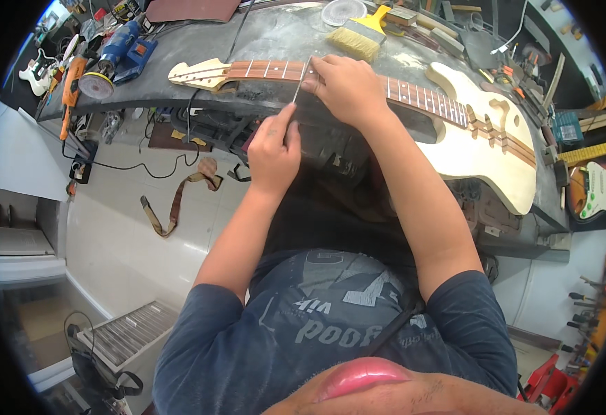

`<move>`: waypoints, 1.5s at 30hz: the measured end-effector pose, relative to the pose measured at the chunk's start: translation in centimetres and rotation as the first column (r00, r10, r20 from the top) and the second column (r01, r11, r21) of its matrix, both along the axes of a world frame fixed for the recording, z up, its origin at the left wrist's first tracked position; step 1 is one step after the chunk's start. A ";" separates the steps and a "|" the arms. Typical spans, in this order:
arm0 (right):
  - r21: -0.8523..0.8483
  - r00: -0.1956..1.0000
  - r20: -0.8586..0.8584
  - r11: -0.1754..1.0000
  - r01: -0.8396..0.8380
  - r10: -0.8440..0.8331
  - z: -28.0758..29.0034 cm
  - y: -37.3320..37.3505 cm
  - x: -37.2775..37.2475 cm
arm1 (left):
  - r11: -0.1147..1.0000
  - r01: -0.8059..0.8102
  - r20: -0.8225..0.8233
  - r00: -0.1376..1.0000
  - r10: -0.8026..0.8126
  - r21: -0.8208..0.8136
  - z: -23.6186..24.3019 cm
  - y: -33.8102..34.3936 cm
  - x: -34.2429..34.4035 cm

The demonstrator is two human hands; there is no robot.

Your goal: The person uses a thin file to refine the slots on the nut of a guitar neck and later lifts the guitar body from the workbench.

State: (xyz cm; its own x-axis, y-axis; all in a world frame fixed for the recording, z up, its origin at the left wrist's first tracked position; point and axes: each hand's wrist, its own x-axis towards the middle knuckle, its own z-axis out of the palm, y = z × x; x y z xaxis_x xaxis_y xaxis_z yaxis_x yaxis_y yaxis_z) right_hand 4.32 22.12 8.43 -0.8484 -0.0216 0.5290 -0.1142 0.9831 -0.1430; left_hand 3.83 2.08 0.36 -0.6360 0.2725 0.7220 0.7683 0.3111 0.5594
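Your left hand [274, 153], just left of the frame's centre, had its fingers curled tight around the lower end of a thin metal file [299, 86], thumb on top. The file ran up and slightly right from that fist to the guitar neck [268, 69]. Your right hand [342, 86], in the upper middle of the frame, lay palm down on the neck, its fingertips pressed together on the file's upper end, pinning it across the fretboard. Both hands gripped the same tool, one at each end.

The unfinished guitar [479, 149] lay lengthwise on a grey workbench [275, 34] across the top of the frame: pale headstock [195, 74] toward the upper left, dark fretboard with light frets under your right hand, and the bare wooden body toward the right edge.

Behind your right hand, a wide yellow-handled brush [358, 38] lay on the bench, near the neck but apart from it. At the upper left sat a blue power tool [119, 48] and an orange sander [81, 79]. A brown strap [178, 200] lay on the pale floor at the left, below the bench. At the far right edge another guitar [593, 190], orange with a white plate, showed partly.
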 end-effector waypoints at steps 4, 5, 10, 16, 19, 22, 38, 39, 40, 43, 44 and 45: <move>0.002 1.000 -0.009 1.000 -0.010 0.010 -0.3 -0.3 -0.1 | 0.999 -0.033 -0.074 0.997 0.031 -0.026 -1.5 -1.8 1.1; 0.004 1.000 -0.015 1.000 -0.002 0.002 -0.1 -0.2 -0.2 | 0.999 -0.032 -0.075 0.997 0.030 -0.027 -1.5 -2.1 1.4; 0.016 0.998 -0.057 1.000 0.003 -0.002 -0.5 0.1 -0.3 | 0.979 0.108 0.265 0.952 -0.152 0.172 0.7 0.6 0.4; -0.017 0.997 0.073 1.000 0.014 -0.013 0.1 -0.1 -0.1 | 0.662 0.106 0.532 0.509 -0.677 0.742 0.8 0.8 0.3; 0.005 0.999 0.040 1.000 -0.002 0.002 0.2 -0.2 -0.2 | 0.680 0.100 0.565 0.476 -0.674 0.727 -0.4 -0.3 1.4; -0.005 1.000 0.001 1.000 -0.001 0.001 0.1 0.0 -0.1 | 0.720 0.135 0.605 0.451 -0.656 0.681 -1.1 -1.5 2.9; -0.049 1.000 0.017 0.999 -0.008 0.009 0.3 0.0 -0.2 | 0.994 0.102 -0.128 0.987 -0.097 0.035 -0.2 0.4 -1.2; -0.057 1.000 0.018 0.998 -0.008 0.009 0.2 0.0 -0.2 | 0.986 0.144 0.119 0.981 -0.153 0.085 -0.8 -0.1 -0.3; -0.058 1.000 0.015 0.998 -0.008 0.009 0.2 -0.1 -0.3 | 0.975 0.170 0.356 0.911 -0.210 0.141 -1.3 -0.6 0.5; -0.043 1.000 0.022 0.999 0.001 0.000 0.0 -0.2 -0.3 | 0.896 0.201 0.574 0.707 -0.413 0.397 -2.3 -1.8 2.8; -0.029 1.000 0.023 1.000 0.003 -0.002 0.0 -0.1 -0.4 | 0.883 0.207 0.567 0.700 -0.434 0.421 -2.3 -1.8 2.9; -0.014 1.000 0.024 1.000 0.004 -0.004 -0.1 0.0 -0.4 | 0.883 0.209 0.568 0.698 -0.435 0.420 -2.2 -1.6 2.8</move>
